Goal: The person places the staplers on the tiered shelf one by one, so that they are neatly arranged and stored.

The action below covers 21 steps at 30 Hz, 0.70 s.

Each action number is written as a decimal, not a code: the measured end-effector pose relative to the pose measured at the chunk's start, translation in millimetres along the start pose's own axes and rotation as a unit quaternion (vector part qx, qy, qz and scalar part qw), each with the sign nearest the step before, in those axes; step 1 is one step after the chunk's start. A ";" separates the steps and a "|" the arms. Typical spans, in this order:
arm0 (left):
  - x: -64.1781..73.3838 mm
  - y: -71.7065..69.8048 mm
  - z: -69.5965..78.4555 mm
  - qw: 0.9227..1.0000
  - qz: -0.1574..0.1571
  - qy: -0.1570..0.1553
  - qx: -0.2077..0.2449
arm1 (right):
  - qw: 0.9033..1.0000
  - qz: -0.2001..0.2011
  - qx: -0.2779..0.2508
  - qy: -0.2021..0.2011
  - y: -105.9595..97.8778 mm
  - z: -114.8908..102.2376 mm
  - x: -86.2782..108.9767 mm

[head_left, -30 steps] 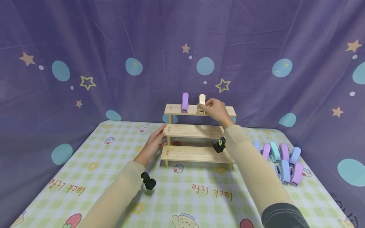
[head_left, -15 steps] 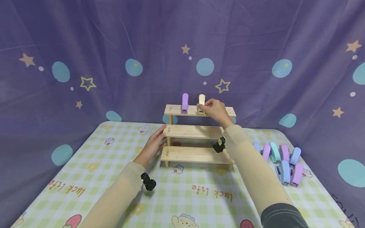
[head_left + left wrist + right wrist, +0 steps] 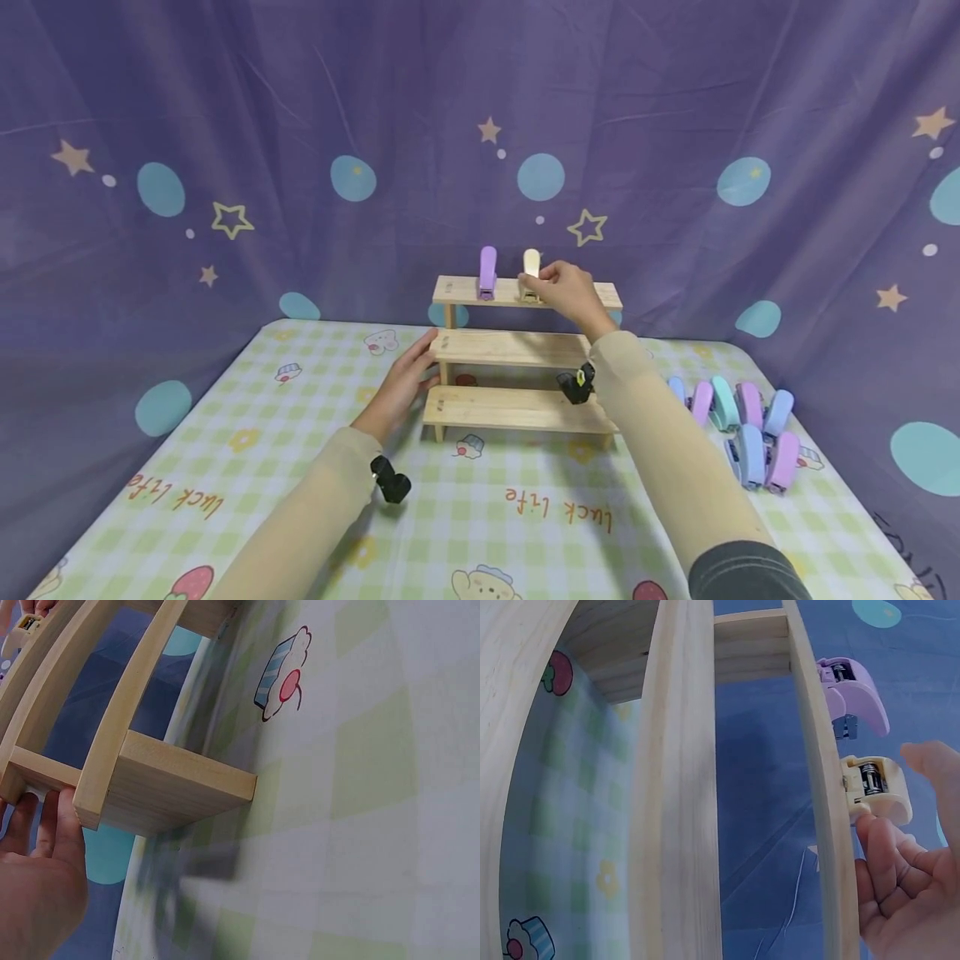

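A cream stapler [image 3: 532,263] stands upright on the top board of a three-step wooden rack [image 3: 510,408]. My right hand [image 3: 567,291] is at this stapler, thumb across its front and curled fingers at its right side. The right wrist view shows the fingertips against the base of the cream stapler [image 3: 877,787]. To its left on the same board stands a purple stapler [image 3: 487,271]. At the rack's left side is my left hand [image 3: 399,387]; in the left wrist view, its extended fingers [image 3: 69,825] touch the side support by the middle board.
A group of blue, purple and green staplers [image 3: 748,450] lies on the checked tablecloth [image 3: 285,467] right of the rack. A purple patterned curtain [image 3: 420,100] hangs close behind the rack. The middle and bottom boards bear nothing.
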<state>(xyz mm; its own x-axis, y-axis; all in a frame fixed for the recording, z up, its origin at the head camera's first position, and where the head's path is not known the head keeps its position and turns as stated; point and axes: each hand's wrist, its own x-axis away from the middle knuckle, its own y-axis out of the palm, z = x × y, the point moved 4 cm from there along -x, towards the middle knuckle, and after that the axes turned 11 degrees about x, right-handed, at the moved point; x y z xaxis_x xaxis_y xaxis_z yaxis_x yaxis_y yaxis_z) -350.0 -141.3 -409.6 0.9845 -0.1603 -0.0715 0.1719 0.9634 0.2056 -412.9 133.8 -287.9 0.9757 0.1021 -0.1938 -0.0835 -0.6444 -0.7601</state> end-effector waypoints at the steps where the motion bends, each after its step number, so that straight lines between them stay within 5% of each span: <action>1: -0.2 0.2 0.6 1.000 -0.001 0.000 0.000 | 1.000 0.002 -0.005 -0.001 -0.7 0.4 0.2; 10: 0.0 -0.4 1.4 1.000 -0.004 0.003 0.007 | 0.998 0.011 -0.052 -0.026 -6.2 9.1 7.0; 21: 2.1 1.4 1.5 1.000 0.004 0.004 0.011 | 0.999 -0.025 -0.005 -0.047 -26.4 26.7 33.5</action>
<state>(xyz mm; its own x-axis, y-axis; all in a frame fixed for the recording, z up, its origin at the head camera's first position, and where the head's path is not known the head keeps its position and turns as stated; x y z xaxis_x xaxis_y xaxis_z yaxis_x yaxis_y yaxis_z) -347.6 -140.5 -408.0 0.9854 -0.1513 -0.0787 0.1655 0.9596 0.2277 -383.4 174.4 -290.9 0.9554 0.2039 -0.2136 -0.0335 -0.6438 -0.7644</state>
